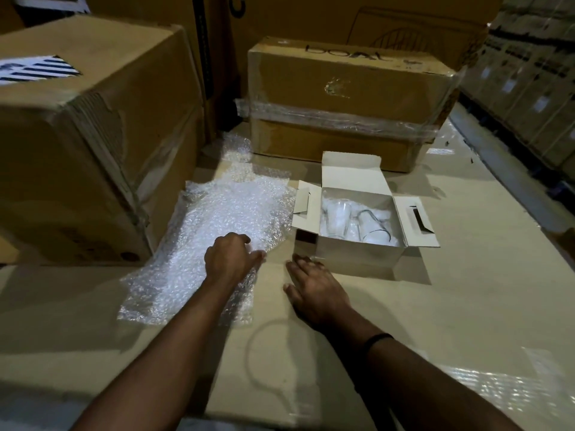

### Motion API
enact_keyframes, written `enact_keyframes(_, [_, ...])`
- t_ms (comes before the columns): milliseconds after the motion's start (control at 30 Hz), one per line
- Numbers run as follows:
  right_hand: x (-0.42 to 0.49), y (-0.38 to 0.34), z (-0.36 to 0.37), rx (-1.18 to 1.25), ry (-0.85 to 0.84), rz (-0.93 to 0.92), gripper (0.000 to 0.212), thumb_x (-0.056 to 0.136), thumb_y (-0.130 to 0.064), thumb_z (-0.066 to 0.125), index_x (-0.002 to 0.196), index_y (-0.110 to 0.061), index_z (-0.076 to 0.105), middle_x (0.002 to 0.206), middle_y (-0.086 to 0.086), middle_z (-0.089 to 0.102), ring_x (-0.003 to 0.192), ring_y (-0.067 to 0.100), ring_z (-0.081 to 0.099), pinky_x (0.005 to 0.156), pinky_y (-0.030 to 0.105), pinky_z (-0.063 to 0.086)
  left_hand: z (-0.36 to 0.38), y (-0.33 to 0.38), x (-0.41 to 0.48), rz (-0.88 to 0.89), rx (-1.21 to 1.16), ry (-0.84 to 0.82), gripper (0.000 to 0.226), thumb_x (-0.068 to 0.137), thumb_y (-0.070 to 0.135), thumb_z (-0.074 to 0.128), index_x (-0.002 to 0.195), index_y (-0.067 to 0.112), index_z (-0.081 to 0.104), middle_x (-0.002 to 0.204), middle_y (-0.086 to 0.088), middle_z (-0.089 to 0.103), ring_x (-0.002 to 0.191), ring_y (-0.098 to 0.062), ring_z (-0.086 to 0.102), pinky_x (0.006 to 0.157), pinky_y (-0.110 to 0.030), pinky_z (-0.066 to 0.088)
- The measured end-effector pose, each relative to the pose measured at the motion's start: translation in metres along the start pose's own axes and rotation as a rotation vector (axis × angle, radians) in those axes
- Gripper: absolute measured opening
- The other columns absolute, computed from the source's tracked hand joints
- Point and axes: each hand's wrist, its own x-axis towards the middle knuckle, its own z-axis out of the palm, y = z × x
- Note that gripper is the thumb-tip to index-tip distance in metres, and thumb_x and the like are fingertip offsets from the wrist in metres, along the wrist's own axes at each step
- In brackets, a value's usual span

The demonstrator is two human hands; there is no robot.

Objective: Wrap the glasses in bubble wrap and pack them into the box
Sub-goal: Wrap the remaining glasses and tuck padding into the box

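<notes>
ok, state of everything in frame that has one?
white box: open, flaps out
glasses: inside the white box, unwrapped
bubble wrap: spread flat, left of the box
left hand: on the bubble wrap's edge, grip unclear
right hand: open, flat on the surface, holding nothing
taped brown carton: closed

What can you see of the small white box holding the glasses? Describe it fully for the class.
The small white box looks like thin white cardboard and stands upright and open on a brown cardboard surface, its flaps spread; the right one has a cut-out handle slot. Clear glasses lie inside. The bubble wrap lies just to its left. The right hand rests flat by its near left corner; contact is unclear.
</notes>
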Motion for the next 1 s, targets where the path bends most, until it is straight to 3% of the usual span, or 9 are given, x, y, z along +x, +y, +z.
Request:
enact_keyframes(133, [-0.001, -0.002, -0.002, 0.014, -0.026, -0.007, 0.056, 0.093, -0.045, 0.041, 0.14, -0.015, 0.047, 0.147, 0.008, 0.045, 0.137, 0.02, 0.038, 0.116, 0.029, 0.016, -0.004, -0.003, 0.002, -0.028, -0.086, -0.041, 0.026, 0.085, 0.031, 0.067, 0.109, 0.02, 0.072, 0.112, -0.006, 0.07, 0.105, -0.029, 0.063, 0.08, -0.033, 0.049])
enact_keyframes(300, [0.0, -0.002, -0.004, 0.056, -0.032, 0.001, 0.054, 0.094, -0.043, 0.045, 0.141, -0.016, 0.046, 0.15, 0.007, 0.042, 0.139, 0.019, 0.034, 0.116, 0.028, 0.014, -0.016, -0.022, 0.005, -0.097, -0.531, 0.044, 0.027, 0.095, 0.027, 0.057, 0.073, 0.015, 0.066, 0.078, -0.005, 0.064, 0.083, -0.025, 0.061, 0.073, -0.031, 0.043])
enact_keyframes(467, [0.001, -0.001, -0.006, 0.135, -0.098, 0.015, 0.05, 0.095, -0.042, 0.045, 0.137, -0.017, 0.051, 0.148, 0.004, 0.044, 0.137, 0.015, 0.036, 0.115, 0.027, 0.017, -0.019, -0.022, -0.024, 0.119, -0.67, 0.322, 0.022, 0.098, 0.02, 0.057, 0.101, 0.005, 0.073, 0.099, -0.004, 0.073, 0.092, -0.016, 0.064, 0.078, -0.021, 0.043])
enact_keyframes(533, [0.001, -0.005, -0.016, 0.407, -0.09, 0.163, 0.039, 0.096, -0.044, 0.044, 0.112, -0.014, 0.064, 0.119, 0.003, 0.064, 0.11, 0.01, 0.057, 0.102, 0.035, 0.041, -0.014, -0.022, -0.043, 0.288, -0.604, 0.341, 0.024, 0.096, 0.021, 0.057, 0.102, 0.005, 0.074, 0.101, -0.007, 0.074, 0.094, -0.014, 0.066, 0.082, -0.015, 0.043])
enact_keyframes(600, [0.013, -0.016, -0.03, 0.805, 0.001, 0.359, 0.051, 0.095, -0.054, 0.045, 0.086, -0.007, 0.061, 0.079, 0.0, 0.062, 0.069, 0.002, 0.057, 0.07, 0.032, 0.048, -0.01, -0.025, -0.058, 0.457, -0.532, 0.345, 0.025, 0.094, 0.022, 0.056, 0.098, 0.006, 0.075, 0.099, -0.005, 0.075, 0.093, -0.011, 0.064, 0.085, -0.01, 0.04])
enact_keyframes(667, [0.035, -0.028, -0.042, 1.095, 0.052, 0.501, 0.061, 0.083, -0.068, 0.05, 0.089, -0.008, 0.065, 0.076, 0.0, 0.063, 0.065, 0.005, 0.057, 0.062, 0.027, 0.046, -0.006, -0.029, -0.068, 0.581, -0.477, 0.337, 0.027, 0.094, 0.024, 0.054, 0.096, 0.008, 0.075, 0.098, -0.003, 0.075, 0.094, -0.011, 0.063, 0.087, -0.015, 0.041])
enact_keyframes(733, [0.059, -0.039, -0.048, 1.362, -0.033, 0.637, 0.069, 0.071, -0.073, 0.063, 0.105, -0.012, 0.066, 0.084, 0.005, 0.067, 0.069, 0.016, 0.064, 0.063, 0.031, 0.051, -0.005, -0.034, -0.076, 0.654, -0.44, 0.306, 0.026, 0.093, 0.023, 0.053, 0.098, 0.009, 0.075, 0.098, -0.002, 0.075, 0.094, -0.013, 0.064, 0.088, -0.021, 0.043])
enact_keyframes(867, [0.088, -0.051, -0.047, 1.523, -0.15, 0.819, 0.049, 0.078, -0.051, 0.074, 0.113, -0.019, 0.061, 0.101, 0.013, 0.072, 0.081, 0.031, 0.072, 0.08, 0.048, 0.058, -0.011, -0.047, -0.086, 0.755, -0.417, 0.266, 0.025, 0.092, 0.023, 0.055, 0.096, 0.009, 0.075, 0.101, 0.001, 0.074, 0.096, -0.012, 0.065, 0.09, -0.023, 0.043])
enact_keyframes(1000, [0.1, -0.062, -0.057, 1.53, -0.126, 0.881, 0.022, 0.093, -0.012, 0.059, 0.114, -0.009, 0.059, 0.082, 0.01, 0.07, 0.057, 0.021, 0.063, 0.055, 0.031, 0.053, -0.012, -0.061, -0.092, 0.794, -0.392, 0.209, 0.022, 0.092, 0.024, 0.056, 0.092, 0.013, 0.075, 0.107, 0.004, 0.073, 0.1, -0.013, 0.066, 0.088, -0.029, 0.046])
